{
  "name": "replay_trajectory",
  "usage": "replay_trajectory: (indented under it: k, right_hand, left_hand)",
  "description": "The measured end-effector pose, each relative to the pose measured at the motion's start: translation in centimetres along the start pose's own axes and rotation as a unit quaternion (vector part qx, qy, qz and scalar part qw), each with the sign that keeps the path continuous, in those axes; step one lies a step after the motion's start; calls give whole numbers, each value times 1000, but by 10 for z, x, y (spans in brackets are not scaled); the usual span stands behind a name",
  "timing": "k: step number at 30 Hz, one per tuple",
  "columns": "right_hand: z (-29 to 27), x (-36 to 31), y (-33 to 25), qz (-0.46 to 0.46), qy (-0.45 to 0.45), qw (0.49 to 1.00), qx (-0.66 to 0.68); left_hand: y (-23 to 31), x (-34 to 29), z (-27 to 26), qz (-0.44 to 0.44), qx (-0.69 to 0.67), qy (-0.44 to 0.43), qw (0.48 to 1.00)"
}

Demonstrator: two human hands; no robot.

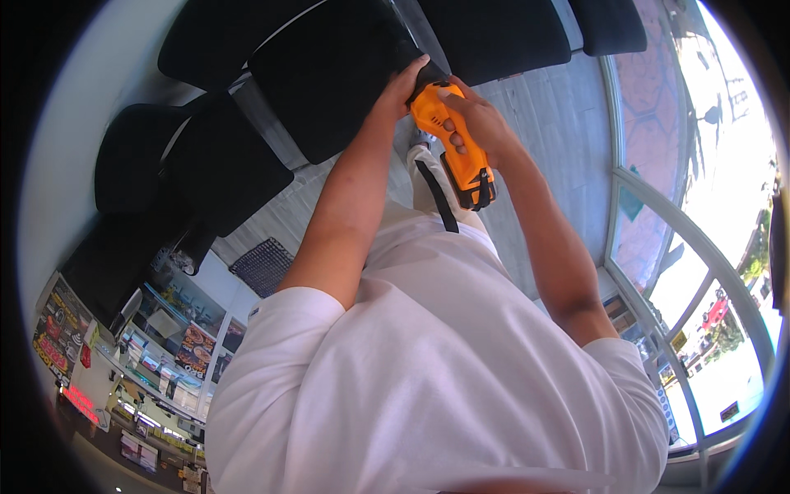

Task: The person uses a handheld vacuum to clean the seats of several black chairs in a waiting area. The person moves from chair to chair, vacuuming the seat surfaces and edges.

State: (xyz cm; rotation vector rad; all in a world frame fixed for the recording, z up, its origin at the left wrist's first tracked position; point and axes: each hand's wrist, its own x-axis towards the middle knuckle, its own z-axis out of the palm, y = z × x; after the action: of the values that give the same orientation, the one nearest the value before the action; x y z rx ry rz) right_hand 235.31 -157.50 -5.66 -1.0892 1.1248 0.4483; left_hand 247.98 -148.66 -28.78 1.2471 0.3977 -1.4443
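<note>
An orange and black cordless handheld tool [429,105] with side vents is held out in front of me, near a black seat. It has a dark front end and a black block, like a battery, at the end of its grip. My right hand [480,122] is closed around the orange grip, fingertips showing on its inner side. My left hand [400,89] is closed at the dark front part, thumb pointing forward; its other fingers are mostly hidden. The front end's tip merges with the dark seat behind it, so I cannot tell whether they touch.
Black padded chairs [321,78] stand in a row ahead and to the left. Grey plank flooring [543,123] shows between them and the glass door frame [615,123] on the right. A dark mat [262,266] lies at the left, near a shop counter [156,362].
</note>
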Motion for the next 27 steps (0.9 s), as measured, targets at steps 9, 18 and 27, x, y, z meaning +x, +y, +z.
replay_trajectory:
  k: [9,18,27]
  right_hand:
    - [76,-17,19,46,-11,998,-40]
    - [145,-29,35,55,-30,994,-91]
    - [193,-35,33,28,-56,982,-176]
  left_hand:
    - [-26,-53,-56,19,-18,42,999]
    - [-51,-84,-123,41,-61,62,995]
    - [-64,-167,-141,22,-200,18,979]
